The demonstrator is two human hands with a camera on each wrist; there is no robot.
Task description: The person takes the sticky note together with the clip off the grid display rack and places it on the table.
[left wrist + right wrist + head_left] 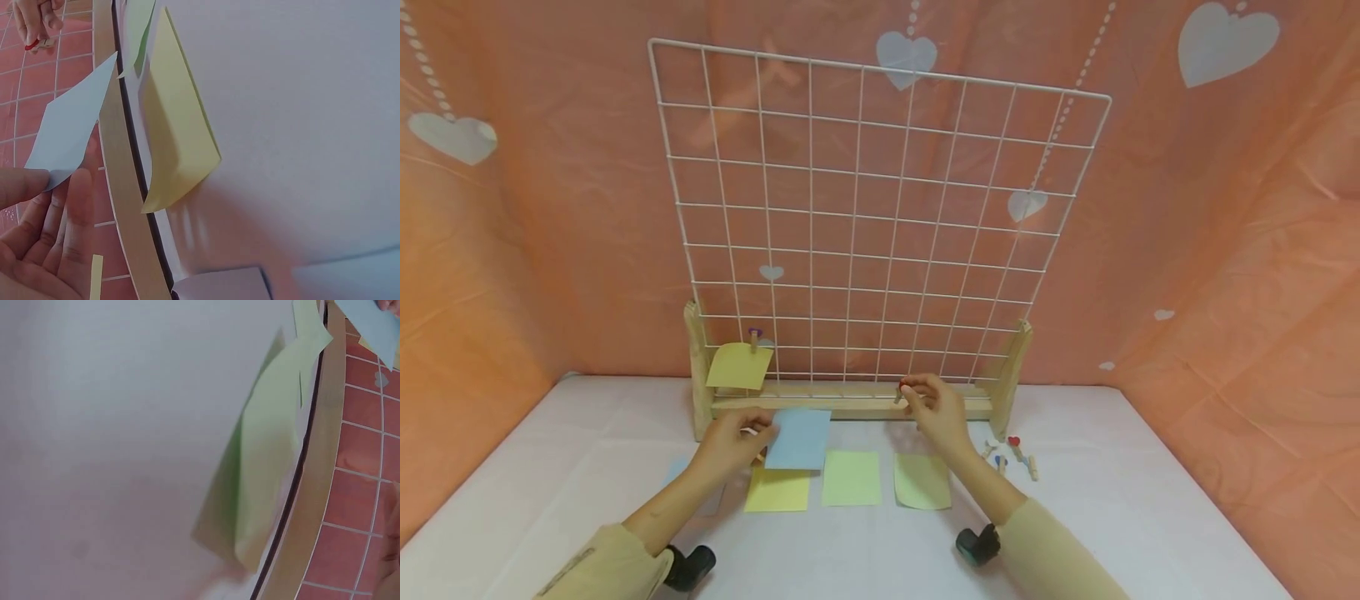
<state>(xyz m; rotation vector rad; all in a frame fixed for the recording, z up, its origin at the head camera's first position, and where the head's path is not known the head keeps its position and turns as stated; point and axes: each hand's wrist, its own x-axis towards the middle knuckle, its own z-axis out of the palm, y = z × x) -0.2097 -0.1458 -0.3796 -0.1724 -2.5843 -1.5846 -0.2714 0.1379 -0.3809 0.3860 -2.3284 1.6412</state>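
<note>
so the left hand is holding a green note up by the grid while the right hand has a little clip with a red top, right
Not quite: the note held by the left hand is blue, not green, as the head view shows. The rest stands: it is raised near the foot of the wire grid, and the right hand pinches a small clip with a red top.

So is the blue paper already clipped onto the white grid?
No, the left hand holds the blue paper above the table, in front of the wire grid; only a yellow note hangs clipped there.
</note>
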